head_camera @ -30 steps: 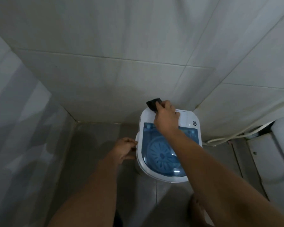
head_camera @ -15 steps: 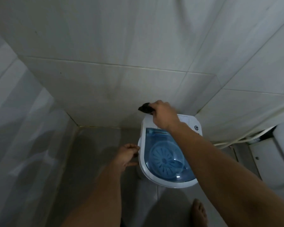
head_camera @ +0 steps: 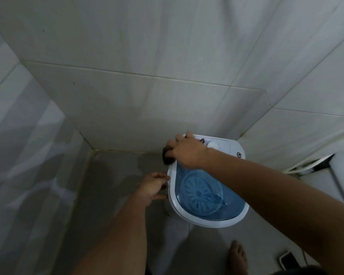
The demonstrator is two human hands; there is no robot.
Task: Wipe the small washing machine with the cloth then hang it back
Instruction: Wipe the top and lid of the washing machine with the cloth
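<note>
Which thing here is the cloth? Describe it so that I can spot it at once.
Find the small white washing machine with the blue see-through lid, standing on the floor in the tiled corner. At its far left corner, the right hand presses down a dark wad: the cloth. It is the only near-black thing against the white rim.

Cloth (head_camera: 167, 158) in the grip: dark, near black. Washing machine (head_camera: 174, 203) under it: white body, translucent blue lid (head_camera: 232, 205), radial-spoked blue disc (head_camera: 201, 192).

Glossy white plastic washing machine (head_camera: 174, 195), translucent blue lid (head_camera: 232, 203); dark cloth (head_camera: 167, 158); glazed wall tiles (head_camera: 147, 106).
</note>
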